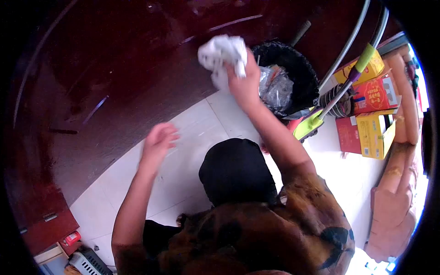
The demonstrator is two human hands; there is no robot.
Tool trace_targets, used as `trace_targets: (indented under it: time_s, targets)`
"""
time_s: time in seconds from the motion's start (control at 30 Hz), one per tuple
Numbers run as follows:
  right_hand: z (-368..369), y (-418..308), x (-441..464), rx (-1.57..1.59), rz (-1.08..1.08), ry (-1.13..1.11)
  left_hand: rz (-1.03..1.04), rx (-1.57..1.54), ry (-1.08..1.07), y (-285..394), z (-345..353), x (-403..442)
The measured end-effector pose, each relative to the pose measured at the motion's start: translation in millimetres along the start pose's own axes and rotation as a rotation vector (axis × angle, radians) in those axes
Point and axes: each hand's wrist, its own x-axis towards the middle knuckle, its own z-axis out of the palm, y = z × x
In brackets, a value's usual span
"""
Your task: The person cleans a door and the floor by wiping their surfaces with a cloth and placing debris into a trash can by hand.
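Observation:
A crumpled white cloth (223, 55) is gripped in my right hand (244, 81), in front of the dark red wooden surface (114, 59). Just right of that hand stands a bin lined with a black bag (308, 68), with clear plastic wrappers (277, 89) inside. My left hand (161, 136) is raised over the pale floor near the lower edge of the wood. Its fingers are slightly curled and apart, and it holds nothing.
Yellow and red boxes (373, 133) stand at the right beside a brown sofa (394, 201). Long mop handles (341, 94) lean near the bin, above a green mop head (308, 126). A grey plastic basket (87, 262) is at the lower left.

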Motion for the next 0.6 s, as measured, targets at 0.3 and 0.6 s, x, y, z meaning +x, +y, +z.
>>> trace_targets:
  time_s: [0.3, 0.6]
  targets:
    - [-219, -22, -48, -0.039, 0.354, 0.430, -0.252, 0.019, -0.204, 73, 189, 186]
    - [-240, -29, -14, -0.004, 0.492, 0.476, -0.337, -0.045, -0.374, 65, 199, 137]
